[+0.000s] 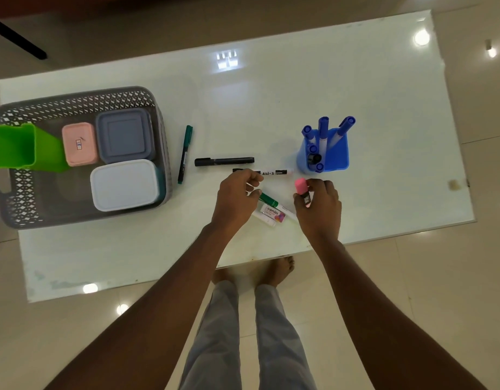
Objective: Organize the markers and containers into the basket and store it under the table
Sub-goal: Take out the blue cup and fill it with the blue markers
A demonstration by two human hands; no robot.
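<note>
Grey basket (158, 153) sat on the white tabletop (271, 102), far left. Inside it: green cup (17, 146) lying tipped at the left, pink box (79, 144), grey lidded box (124, 135) and white lidded box (124, 184). Blue holder (331, 156) stood to the right w/ several blue markers (323, 130) upright in it. Loose on the tabletop: thin green pen (184, 154) just beside the basket, black marker (224, 161), white labelled marker (274, 172) near it, plus a green-capped marker (268, 199) and a Camlin marker (271, 214) btwn the hands. Right hand (319, 209) pinched a pink highlighter (302, 192), cap up. Left hand (237, 198) was curled w/ fingers bent in, over the green-capped marker; couldn't tell if it gripped anything.
</note>
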